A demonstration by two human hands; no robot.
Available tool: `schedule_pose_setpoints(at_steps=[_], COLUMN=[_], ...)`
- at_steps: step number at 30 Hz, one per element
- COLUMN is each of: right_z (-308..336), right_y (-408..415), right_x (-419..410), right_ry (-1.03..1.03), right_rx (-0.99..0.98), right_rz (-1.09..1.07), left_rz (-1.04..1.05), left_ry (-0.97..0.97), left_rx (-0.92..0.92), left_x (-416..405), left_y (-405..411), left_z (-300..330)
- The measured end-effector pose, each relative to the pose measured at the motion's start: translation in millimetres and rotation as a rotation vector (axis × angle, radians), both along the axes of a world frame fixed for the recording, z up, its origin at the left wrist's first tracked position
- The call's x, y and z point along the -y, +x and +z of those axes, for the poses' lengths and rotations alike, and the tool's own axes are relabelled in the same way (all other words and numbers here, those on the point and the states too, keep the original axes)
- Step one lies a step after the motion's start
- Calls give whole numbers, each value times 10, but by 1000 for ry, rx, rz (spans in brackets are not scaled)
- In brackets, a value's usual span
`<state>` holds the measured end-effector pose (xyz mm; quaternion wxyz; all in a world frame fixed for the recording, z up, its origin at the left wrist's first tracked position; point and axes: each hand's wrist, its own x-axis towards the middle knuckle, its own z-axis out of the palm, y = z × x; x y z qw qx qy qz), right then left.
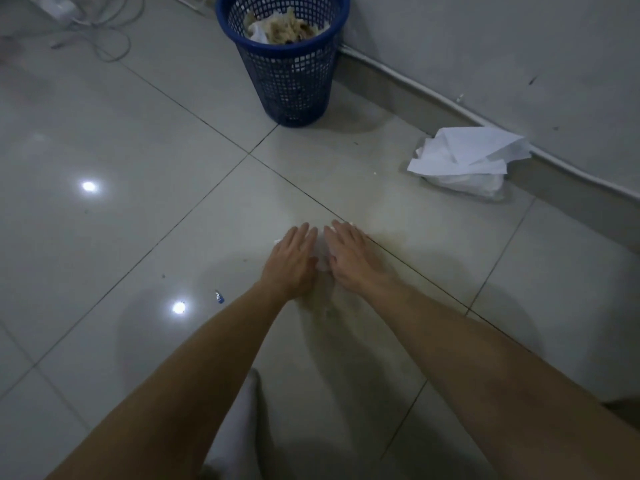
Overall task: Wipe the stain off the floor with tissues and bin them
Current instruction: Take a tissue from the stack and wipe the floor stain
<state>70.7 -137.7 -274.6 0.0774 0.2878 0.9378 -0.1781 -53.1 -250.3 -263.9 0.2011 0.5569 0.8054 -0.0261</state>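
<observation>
Here the left hand [294, 259] and the right hand [349, 256] lie side by side, palms down and fingers stretched flat, pressing a white tissue [322, 252] against the tiled floor [138, 150]. Neither hand grips anything; both are spread open, and the tissue shows only in the narrow gap between them and at the fingertips. A faint yellowish stain [391, 233] spreads on the tile just right of the right hand, and more of the smear trails nearer, below the wrists.

A small blue scrap [219, 296] lies on the floor to the left of the left forearm, near a bright reflected light spot. Far beyond the hands, a blue mesh bin [287, 77] stands upright by the wall [502, 46], holding crumpled, soiled tissues [284, 29]. To the right, well apart from the bin, a loose pile of clean tissues [467, 154] sits on a clear plastic wrapper at the foot of the wall, beside a white cable [415, 83] that runs along the skirting. At the far left, grey cords [114, 39] loop across the floor. Something white, blurred, shows at the near edge between the forearms.
</observation>
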Motion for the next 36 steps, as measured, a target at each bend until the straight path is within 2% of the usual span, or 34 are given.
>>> schedule_pose_setpoints(at_steps=[7,14,25,28,36], right_z=[-102,-163,-111,-117,-561], right_y=[54,44,-47,-110,-124], right_x=[166,134,-19,-142,-174], right_ry=[-75,-106,-156,-114,-69], right_rx=[202,214,328,323,382], right_rz=[47,55,140,149,146], left_rz=[-81,-15,-29,-28,-45], left_ry=[-107,-22,-95,-73,-64], left_rx=[90,116,139,117,188], left_x=[73,68,34,16,-104], left_y=[43,122,72,44,84], left_z=[-315,-174,-71,-35,-124])
